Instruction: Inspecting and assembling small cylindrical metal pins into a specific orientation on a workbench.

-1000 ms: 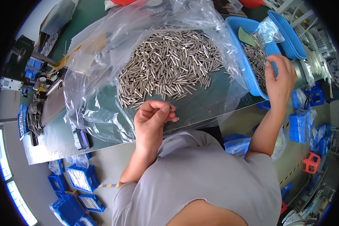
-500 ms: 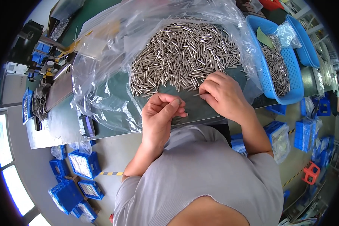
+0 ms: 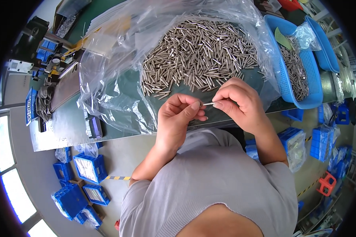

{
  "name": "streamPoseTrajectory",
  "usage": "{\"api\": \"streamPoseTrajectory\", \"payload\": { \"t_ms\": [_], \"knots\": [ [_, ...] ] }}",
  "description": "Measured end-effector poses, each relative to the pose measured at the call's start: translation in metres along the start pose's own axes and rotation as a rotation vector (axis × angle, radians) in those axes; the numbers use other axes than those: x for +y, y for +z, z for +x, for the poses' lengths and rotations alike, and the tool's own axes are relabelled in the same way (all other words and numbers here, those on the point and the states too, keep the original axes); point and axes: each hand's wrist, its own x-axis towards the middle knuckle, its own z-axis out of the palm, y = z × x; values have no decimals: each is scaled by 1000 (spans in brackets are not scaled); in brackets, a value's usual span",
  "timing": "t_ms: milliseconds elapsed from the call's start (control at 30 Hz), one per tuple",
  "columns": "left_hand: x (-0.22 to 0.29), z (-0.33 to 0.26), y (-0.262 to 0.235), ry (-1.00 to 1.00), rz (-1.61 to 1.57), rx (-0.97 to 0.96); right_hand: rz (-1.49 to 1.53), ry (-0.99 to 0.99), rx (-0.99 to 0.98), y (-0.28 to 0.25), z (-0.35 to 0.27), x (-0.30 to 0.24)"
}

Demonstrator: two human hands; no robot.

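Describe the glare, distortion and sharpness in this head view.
Head view: strong fisheye bend with black corners, so the table edge curves; windows at lower left are blown out; glare streaks the clear plastic bag; the left hand, right hand and metal pins stay sharp.

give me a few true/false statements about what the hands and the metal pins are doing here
1. Both hands meet on one thin metal pin. True.
2. The right hand rests in the blue basket. False: it is at the pin, in front of the pile.
3. The pile of pins lies on a clear plastic bag. True.
4. The left hand lies flat on the table. False: its fingers are curled at the pin's end.
5. The blue basket is empty. False: it holds more pins.
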Motion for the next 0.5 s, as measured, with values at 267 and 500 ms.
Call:
{"api": "streamPoseTrajectory", "payload": {
  "t_ms": [267, 500],
  "knots": [
    [0, -2, 1, -30, 15, 5, -28, -38, 11, 3, 2, -4],
    [0, -2, 5, -46, 0, -28, 175, 74, 18, 18, -3, 2]
  ]
}}
